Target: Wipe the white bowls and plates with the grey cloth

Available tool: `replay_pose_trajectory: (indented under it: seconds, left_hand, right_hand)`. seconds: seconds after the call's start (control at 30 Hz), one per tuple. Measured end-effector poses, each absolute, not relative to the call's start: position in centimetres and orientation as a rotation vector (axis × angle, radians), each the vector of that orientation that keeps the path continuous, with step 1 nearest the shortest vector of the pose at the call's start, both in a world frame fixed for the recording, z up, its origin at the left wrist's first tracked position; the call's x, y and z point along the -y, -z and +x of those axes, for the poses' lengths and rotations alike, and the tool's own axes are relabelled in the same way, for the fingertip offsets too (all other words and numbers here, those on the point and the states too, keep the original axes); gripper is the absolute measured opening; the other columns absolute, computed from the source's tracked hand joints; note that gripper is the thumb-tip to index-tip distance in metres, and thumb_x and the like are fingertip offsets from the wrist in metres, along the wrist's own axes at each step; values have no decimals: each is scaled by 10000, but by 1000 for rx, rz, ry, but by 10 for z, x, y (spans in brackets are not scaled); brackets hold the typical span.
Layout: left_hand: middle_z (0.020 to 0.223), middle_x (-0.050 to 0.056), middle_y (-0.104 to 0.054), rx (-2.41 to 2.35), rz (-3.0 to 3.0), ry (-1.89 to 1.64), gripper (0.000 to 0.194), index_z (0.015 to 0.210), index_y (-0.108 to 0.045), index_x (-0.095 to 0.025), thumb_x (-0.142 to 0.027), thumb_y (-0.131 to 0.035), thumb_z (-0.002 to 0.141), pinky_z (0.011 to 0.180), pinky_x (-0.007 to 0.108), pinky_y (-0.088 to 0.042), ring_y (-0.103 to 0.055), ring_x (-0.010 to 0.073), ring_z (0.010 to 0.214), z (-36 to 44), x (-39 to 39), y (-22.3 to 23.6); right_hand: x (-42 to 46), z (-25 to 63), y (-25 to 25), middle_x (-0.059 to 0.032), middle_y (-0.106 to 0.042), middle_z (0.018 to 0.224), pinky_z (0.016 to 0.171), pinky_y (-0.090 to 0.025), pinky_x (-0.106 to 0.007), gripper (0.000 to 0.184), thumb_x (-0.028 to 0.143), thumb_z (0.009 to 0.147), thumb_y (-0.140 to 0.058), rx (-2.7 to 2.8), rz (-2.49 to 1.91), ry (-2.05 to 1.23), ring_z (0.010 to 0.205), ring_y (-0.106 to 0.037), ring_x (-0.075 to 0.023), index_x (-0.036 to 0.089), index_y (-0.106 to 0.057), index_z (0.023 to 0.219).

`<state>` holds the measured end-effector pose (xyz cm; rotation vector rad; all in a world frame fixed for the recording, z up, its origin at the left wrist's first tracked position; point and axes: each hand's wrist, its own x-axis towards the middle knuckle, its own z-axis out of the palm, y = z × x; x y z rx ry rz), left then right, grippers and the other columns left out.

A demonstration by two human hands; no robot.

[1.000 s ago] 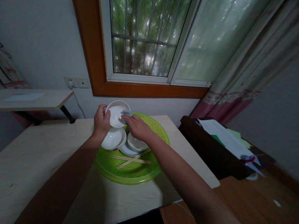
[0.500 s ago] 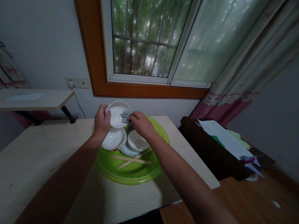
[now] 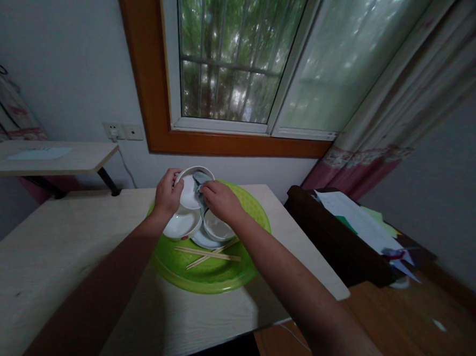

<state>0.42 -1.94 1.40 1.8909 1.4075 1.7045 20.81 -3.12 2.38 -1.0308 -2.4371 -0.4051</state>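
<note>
My left hand (image 3: pixel 168 193) grips the left rim of a white bowl (image 3: pixel 188 192), which is tilted toward me above the far side of a round green tray (image 3: pixel 212 285). A grey-green cloth (image 3: pixel 200 179) is pinched in my right hand (image 3: pixel 222 199) and lies against the bowl's inside. Below, a second white bowl (image 3: pixel 182 223) sits at the left of the tray. Another bowl (image 3: pixel 217 226) rests on a small white plate (image 3: pixel 202 239), partly hidden by my right hand. Crossed wooden chopsticks (image 3: pixel 208 253) lie on the near part of the tray.
The tray stands on a pale wooden table (image 3: pixel 120 292). A raised shelf (image 3: pixel 59 159) is at the left, and a window (image 3: pixel 231 65) is behind. To the right, papers (image 3: pixel 355 219) lie on a dark piece of furniture (image 3: pixel 326 237).
My left hand and the held bowl have moved slightly right and down. My right hand has shifted a little left, bringing the cloth deeper into the bowl, and more cloth hangs below it.
</note>
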Motion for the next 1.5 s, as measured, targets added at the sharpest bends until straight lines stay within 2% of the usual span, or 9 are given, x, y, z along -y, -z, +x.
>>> replay_pose_trajectory:
  seconds: [0.13, 0.27, 0.4, 0.57, 0.8, 0.97, 1.13, 1.3, 1.5]
  left_hand:
    - [924, 34, -624, -1427, 1816, -1739, 230, 1043, -579, -229, -361, -480, 884, 826, 336, -437, -580, 212, 869, 3, 17, -13]
    - [907, 31, -605, -1449, 1771, -1771, 216, 1037, -573, -227, -351, -477, 889, 806, 337, -424, -571, 215, 860, 2, 18, -14]
    - [887, 26, -592, -1506, 1762, -1788, 210, 1038, -579, -230, -350, -486, 893, 810, 338, -426, -559, 212, 854, 1, 18, -14]
    - [911, 27, -598, -1584, 1767, -1791, 182, 1030, -569, -233, -325, -484, 898, 831, 342, -439, -563, 206, 876, 0, 17, -12]
    - [919, 35, -605, -1525, 1846, -1795, 181, 1044, -562, -233, -319, -480, 909, 826, 348, -442, -576, 203, 873, -1, 15, -8]
    - [940, 38, -615, -1565, 1850, -1805, 191, 1049, -565, -234, -314, -485, 896, 837, 345, -451, -581, 204, 888, 0, 16, -9]
    - [955, 40, -622, -1595, 1860, -1778, 204, 1061, -569, -233, -319, -503, 888, 844, 345, -457, -583, 207, 898, 0, 15, -9]
    - [954, 42, -619, -1591, 1888, -1770, 218, 1077, -569, -230, -322, -513, 887, 851, 350, -459, -580, 209, 892, 1, 14, -9]
    - [1001, 60, -627, -1591, 1881, -1809, 212, 1080, -564, -229, -299, -509, 888, 883, 381, -470, -582, 222, 939, 1, 15, -10]
  right_hand:
    - [33, 209, -25, -105, -677, 1333, 1235, -251, -490, 294, 220, 1031, -477, 2438, -917, 511, 1353, -504, -244, 171, -667, 1250]
    - [37, 207, -26, -121, -628, 1426, 1281, -109, -559, 367, 338, 1060, -444, 2420, -936, 508, 1443, -443, -246, 162, -646, 1310]
    - [43, 202, -25, -155, -633, 1414, 1280, -105, -573, 488, 498, 1049, -439, 2453, -961, 457, 1428, -474, -270, 140, -666, 1290]
    - [52, 195, -23, -163, -659, 1378, 1277, -162, -532, 576, 572, 1029, -441, 2556, -879, 368, 1356, -557, -278, 118, -651, 1314]
    - [57, 191, -19, -149, -553, 1505, 1266, -243, -476, 657, 564, 1038, -411, 2669, -727, 231, 1404, -517, -247, 155, -391, 1553]
    - [54, 192, -19, -136, -551, 1511, 1268, -232, -499, 606, 558, 1040, -417, 2664, -764, 158, 1411, -510, -242, 162, -474, 1495]
    - [49, 197, -19, -129, -601, 1461, 1262, -184, -576, 499, 523, 1036, -464, 2630, -883, 313, 1419, -495, -276, 200, -589, 1395]
    - [48, 199, -17, -160, -545, 1510, 1261, -97, -643, 463, 400, 965, -632, 2540, -1003, 482, 1468, -414, -318, 176, -593, 1368]
    - [50, 197, -16, -165, -520, 1530, 1265, -109, -620, 506, 494, 988, -573, 2587, -962, 454, 1491, -387, -304, 205, -577, 1403]
